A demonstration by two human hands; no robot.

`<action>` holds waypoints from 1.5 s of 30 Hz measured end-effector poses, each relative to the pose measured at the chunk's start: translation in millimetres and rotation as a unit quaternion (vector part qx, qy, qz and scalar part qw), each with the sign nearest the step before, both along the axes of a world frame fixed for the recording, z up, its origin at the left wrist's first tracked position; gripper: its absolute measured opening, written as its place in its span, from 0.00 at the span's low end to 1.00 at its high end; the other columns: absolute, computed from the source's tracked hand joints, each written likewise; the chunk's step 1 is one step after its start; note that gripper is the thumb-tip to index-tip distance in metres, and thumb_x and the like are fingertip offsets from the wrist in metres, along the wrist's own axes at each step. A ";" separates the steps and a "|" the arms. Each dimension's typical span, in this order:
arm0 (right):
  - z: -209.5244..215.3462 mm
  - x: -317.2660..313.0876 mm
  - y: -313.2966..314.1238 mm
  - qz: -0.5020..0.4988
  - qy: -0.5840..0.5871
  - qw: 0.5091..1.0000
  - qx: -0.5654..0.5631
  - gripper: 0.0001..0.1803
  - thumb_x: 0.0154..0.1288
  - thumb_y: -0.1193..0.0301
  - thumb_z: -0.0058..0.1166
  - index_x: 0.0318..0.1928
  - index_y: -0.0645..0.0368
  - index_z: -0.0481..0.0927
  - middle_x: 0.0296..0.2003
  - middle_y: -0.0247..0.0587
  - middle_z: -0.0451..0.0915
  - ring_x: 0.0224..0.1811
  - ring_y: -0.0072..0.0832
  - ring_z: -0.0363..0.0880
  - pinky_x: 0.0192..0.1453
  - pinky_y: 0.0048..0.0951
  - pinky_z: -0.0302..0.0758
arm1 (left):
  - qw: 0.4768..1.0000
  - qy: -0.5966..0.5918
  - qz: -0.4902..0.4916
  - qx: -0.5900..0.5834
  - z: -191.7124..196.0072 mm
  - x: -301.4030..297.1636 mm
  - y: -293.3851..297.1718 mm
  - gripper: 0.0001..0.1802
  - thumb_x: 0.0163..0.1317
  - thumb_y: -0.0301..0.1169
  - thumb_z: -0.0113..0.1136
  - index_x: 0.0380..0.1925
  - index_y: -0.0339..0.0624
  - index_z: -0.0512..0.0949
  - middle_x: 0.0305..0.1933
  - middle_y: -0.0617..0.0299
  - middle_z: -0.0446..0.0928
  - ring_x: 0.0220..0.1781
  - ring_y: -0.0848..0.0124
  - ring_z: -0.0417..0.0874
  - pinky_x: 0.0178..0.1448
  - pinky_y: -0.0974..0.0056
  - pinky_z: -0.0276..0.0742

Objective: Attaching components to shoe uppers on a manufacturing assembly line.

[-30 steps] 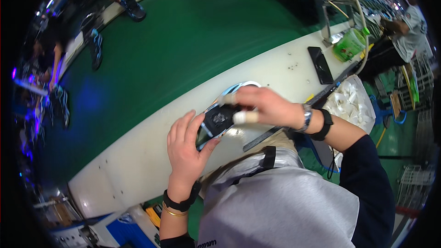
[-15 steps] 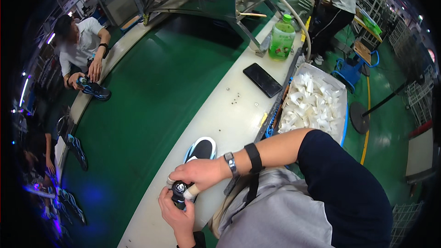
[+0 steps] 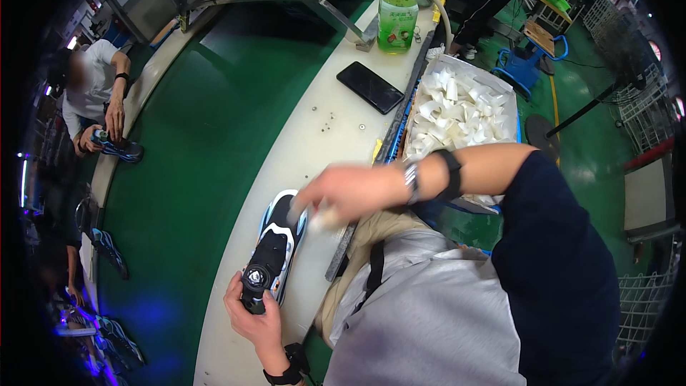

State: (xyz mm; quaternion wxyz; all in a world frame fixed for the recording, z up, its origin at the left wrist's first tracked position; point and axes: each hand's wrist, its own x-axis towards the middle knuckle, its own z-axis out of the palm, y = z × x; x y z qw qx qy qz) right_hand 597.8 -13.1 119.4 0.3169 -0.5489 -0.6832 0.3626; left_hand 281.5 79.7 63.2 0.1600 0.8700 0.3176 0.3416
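While the left hand [image 3: 254, 322] holds the shoe [image 3: 274, 246] by its heel, the right hand [image 3: 350, 193] blurs beside the toe

Resting lengthwise on the counter [image 3: 229, 336], the black, blue and white shoe lies between the two long edges, a little nearer the left one, its toe pointing to the far end and its round black knob [image 3: 255, 277] facing up; the left grip is closed around the heel, thumb on one side and fingers on the other, while the right grip is too smeared to tell whether it is clenched or touching; farther up, a dark phone [image 3: 370, 87] lies near the right edge, a green bottle [image 3: 398, 20] stands upright beyond it, and a box [image 3: 511, 107] of white scraps [image 3: 457, 111] sits just outside that edge
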 end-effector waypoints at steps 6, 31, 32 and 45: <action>-49.3 169.1 -81.0 -0.365 -0.425 0.828 -0.029 0.10 0.51 0.73 0.56 0.36 0.61 0.81 0.32 0.52 0.82 0.37 0.51 0.81 0.41 0.47 0.78 | 0.997 -0.040 0.002 -0.064 5.6 -4.7 6.1 0.25 0.48 0.25 0.63 0.49 0.37 0.71 0.53 0.49 0.78 0.54 0.53 0.80 0.58 0.56 0.76; 19.6 -70.8 34.1 -0.036 0.208 0.968 -0.133 0.24 0.62 0.74 0.60 0.59 0.53 0.73 0.34 0.28 0.77 0.29 0.13 0.77 0.30 0.17 0.77 | 0.941 -0.113 0.102 -0.301 -2.6 -77.3 -4.5 0.16 0.61 0.37 0.63 0.48 0.43 0.79 0.36 0.58 0.78 0.31 0.63 0.76 0.36 0.61 0.74; 17.9 -99.4 48.5 0.018 0.200 0.972 -0.120 0.23 0.62 0.73 0.61 0.58 0.53 0.74 0.33 0.27 0.78 0.29 0.12 0.76 0.30 0.18 0.76 | 0.959 -0.101 0.112 -0.242 -1.5 -80.4 -8.6 0.17 0.62 0.37 0.62 0.49 0.42 0.78 0.38 0.57 0.78 0.34 0.63 0.76 0.39 0.61 0.73; 18.7 -201.6 71.0 0.152 -0.076 0.973 0.154 0.26 0.59 0.72 0.60 0.57 0.56 0.67 0.28 0.45 0.81 0.29 0.46 0.81 0.32 0.41 0.78 | 0.876 -0.332 0.001 -0.351 3.3 -75.4 -21.1 0.23 0.64 0.26 0.61 0.57 0.35 0.67 0.51 0.60 0.73 0.55 0.71 0.75 0.60 0.65 0.72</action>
